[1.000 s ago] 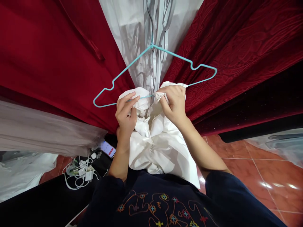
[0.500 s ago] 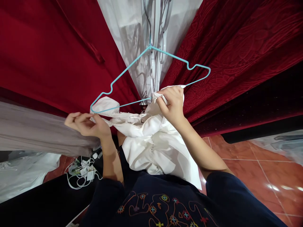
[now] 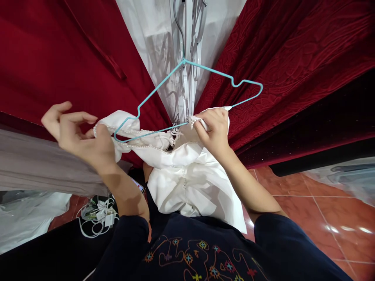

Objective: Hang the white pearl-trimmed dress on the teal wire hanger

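A white dress (image 3: 166, 187) with beaded neckline edges hangs in front of me, its top pulled wide at a light-blue hanger (image 3: 159, 84). My right hand (image 3: 213, 127) is closed around its right strap, a beaded edge showing by the thumb. The hanger's right end sticks out bare past that strap. At the left, my left hand (image 3: 83, 134) pinches the left strap near the thumb, with the other fingers loosely curled outward. That strap is stretched out around the hanger's left end. Part of the pinch is hidden by the hand.
Red curtains (image 3: 52, 50) hang on both sides, with white cloth and a metal rail (image 3: 189, 50) holding other hangers between them. White cables and chargers (image 3: 99, 216) lie on a black surface at lower left. Red floor tiles (image 3: 293, 207) show at right.
My left hand has moved left and slightly up, drawing the left strap outward past the hanger's end. Its fingers have spread more. My right hand keeps its grip almost in place.
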Tool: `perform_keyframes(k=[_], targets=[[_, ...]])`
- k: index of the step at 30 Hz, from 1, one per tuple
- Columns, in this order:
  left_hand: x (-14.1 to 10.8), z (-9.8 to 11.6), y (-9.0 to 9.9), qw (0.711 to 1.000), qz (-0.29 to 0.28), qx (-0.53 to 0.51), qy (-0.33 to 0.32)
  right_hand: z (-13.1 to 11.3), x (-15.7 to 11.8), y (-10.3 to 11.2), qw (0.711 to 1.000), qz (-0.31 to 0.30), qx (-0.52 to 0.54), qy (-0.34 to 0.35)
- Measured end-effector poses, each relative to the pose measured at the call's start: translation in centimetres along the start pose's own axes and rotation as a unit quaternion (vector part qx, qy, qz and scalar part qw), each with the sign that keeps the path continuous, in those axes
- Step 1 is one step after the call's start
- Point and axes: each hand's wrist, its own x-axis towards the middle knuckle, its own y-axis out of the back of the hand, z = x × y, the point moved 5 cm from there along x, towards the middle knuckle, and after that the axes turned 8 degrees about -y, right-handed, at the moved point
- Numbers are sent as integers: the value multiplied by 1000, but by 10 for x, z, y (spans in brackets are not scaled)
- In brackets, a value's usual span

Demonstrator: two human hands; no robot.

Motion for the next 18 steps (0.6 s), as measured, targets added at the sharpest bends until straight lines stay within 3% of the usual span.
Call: perform_keyframes(k=[4,12,18], targets=[[0,1,11,1000,-1,14,14,1,0,-1,1000,-9,-3,-10],[6,31,-45,988,-96,-109,-46,-4,-3,-1,1000,15,7,0],[-9,53,-55,974,-134,-179,-23,-3,-3,-2,1000,9,-14,-1]])
